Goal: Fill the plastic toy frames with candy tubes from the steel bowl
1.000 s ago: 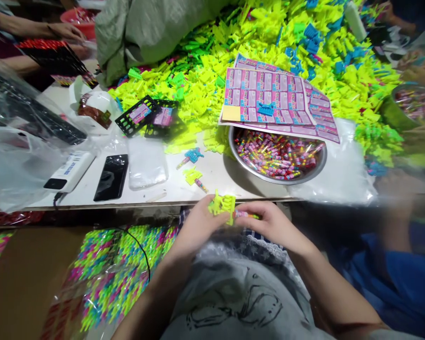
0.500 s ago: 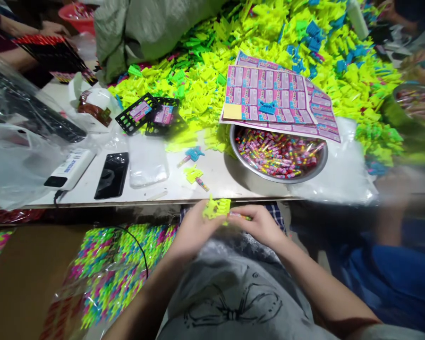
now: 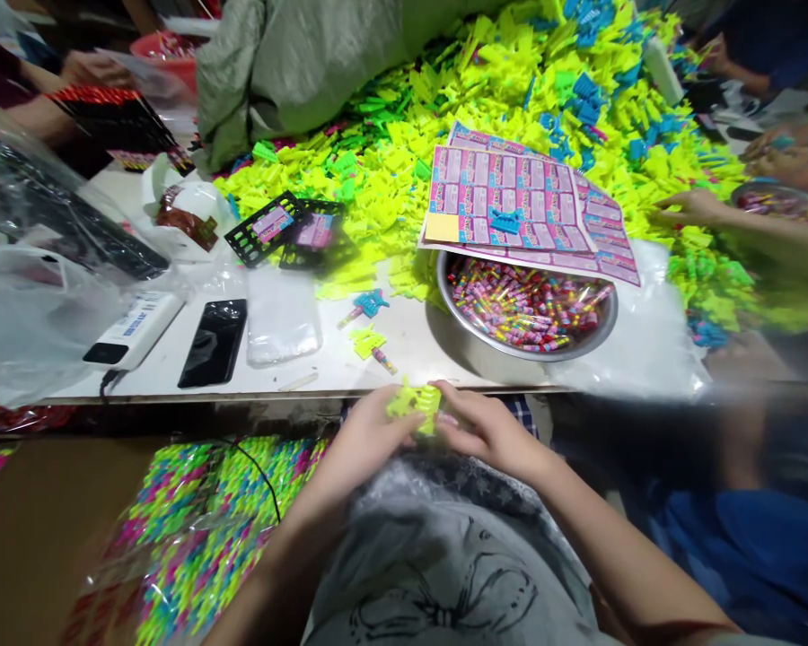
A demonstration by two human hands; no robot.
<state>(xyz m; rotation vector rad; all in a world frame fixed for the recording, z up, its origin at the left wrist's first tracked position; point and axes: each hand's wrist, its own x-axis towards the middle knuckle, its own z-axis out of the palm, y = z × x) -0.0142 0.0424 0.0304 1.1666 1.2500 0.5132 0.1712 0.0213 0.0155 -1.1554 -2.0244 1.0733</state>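
Just in front of the table edge, my left hand (image 3: 375, 425) grips a yellow-green plastic piece (image 3: 417, 404). Against the right side of that piece, my right hand (image 3: 488, 429) is closed on a small candy tube (image 3: 448, 419), mostly hidden by its fingers. On the white table (image 3: 329, 377) beyond lie a blue piece (image 3: 370, 303) and another yellow piece (image 3: 366, 342), each with a small tube at it. A metal bowl (image 3: 512, 352) of wrapped candy tubes stands to the right, partly under printed sticker sheets (image 3: 512, 184).
A large heap of yellow plastic pieces (image 3: 383, 170) covers the back. A phone (image 3: 214, 343), a power bank (image 3: 135, 328) and clear bags (image 3: 283, 318) lie at left. Another person's arm (image 3: 704, 211) reaches over the heap at right.
My right fingers have come up against the yellow piece, and the tube now shows less. The other person's arm at right has extended over the heap. The view has shifted slightly.
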